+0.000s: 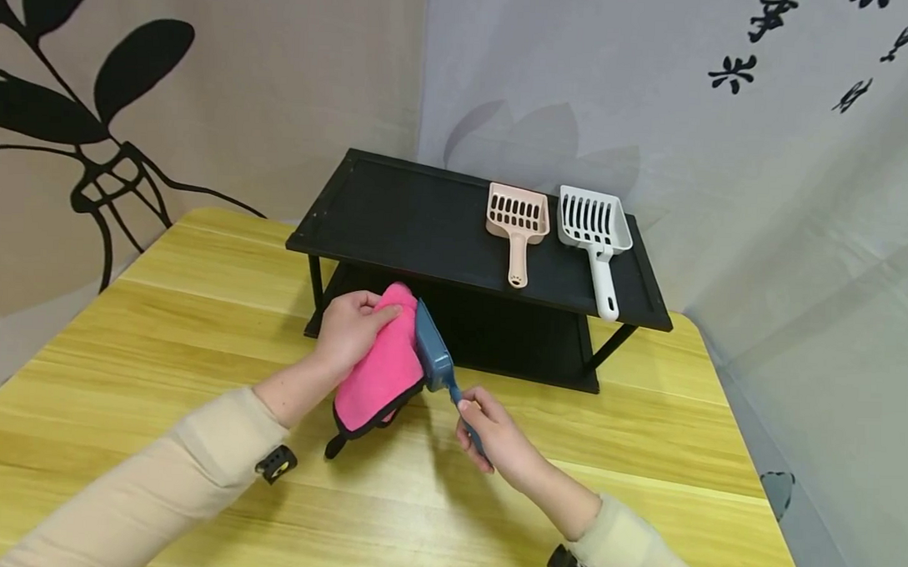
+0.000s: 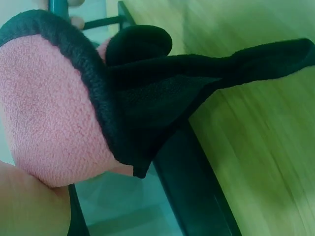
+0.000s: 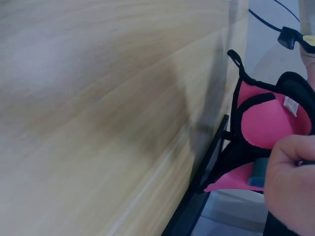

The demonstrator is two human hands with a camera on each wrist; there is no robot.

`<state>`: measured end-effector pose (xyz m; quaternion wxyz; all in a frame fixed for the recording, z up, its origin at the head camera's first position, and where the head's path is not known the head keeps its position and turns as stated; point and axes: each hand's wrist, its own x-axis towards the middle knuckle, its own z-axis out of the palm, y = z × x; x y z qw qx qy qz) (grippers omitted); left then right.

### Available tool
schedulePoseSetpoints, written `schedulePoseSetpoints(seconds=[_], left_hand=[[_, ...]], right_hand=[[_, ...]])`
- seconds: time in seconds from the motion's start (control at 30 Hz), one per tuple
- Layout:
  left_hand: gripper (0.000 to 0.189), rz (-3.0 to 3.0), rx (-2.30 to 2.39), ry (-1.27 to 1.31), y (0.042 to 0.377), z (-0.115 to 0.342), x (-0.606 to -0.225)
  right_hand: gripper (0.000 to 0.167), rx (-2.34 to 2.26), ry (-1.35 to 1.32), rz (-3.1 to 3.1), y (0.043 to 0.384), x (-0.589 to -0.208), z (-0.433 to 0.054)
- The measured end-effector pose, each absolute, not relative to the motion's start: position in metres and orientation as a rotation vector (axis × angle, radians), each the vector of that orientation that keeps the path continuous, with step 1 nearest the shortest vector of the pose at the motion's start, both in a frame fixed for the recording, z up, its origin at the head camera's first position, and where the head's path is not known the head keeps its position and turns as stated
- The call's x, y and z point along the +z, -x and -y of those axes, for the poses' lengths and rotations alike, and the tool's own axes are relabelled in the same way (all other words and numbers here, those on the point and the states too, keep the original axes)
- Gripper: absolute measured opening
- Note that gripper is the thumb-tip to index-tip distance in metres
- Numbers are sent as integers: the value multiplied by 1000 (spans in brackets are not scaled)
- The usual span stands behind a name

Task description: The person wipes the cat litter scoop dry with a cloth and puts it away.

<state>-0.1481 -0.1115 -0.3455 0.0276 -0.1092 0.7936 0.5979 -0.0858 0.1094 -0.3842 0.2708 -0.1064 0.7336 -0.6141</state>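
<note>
My left hand (image 1: 350, 332) pinches a pink cloth (image 1: 383, 371) with black edging and a hanging loop. The cloth lies against the head of a blue litter scoop (image 1: 432, 349), held up in front of the black shelf. My right hand (image 1: 499, 437) grips the scoop's handle, fingers wrapped round it and thumb on top. In the left wrist view, the folded cloth (image 2: 54, 108) fills the left side and hides most of the scoop. The right wrist view shows a white tag on the cloth (image 3: 270, 125) and a small part of the blue scoop (image 3: 258, 172) beside the right hand (image 3: 293, 184).
A two-tier black shelf (image 1: 411, 219) stands at the back of the wooden table (image 1: 220, 309). On its top, towards the right, lie a pink slotted litter scoop (image 1: 518, 215) and a larger white one (image 1: 593, 222). Curtains hang behind. Each sleeve has a black wrist device.
</note>
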Motion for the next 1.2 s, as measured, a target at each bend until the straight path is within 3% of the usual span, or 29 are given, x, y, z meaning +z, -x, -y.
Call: schedulePoseSetpoints(seconds=[0.73, 1.0, 1.2], left_hand=[[27, -2433, 1894, 293, 155, 146, -341], [28, -2485, 1850, 333, 149, 171, -341], [26, -2465, 1876, 359, 145, 184, -344]], right_hand=[[28, -1444, 378, -2115, 79, -380, -144], [28, -1351, 458, -2326, 85, -359, -150], [24, -1539, 474, -2221, 96, -331, -139]])
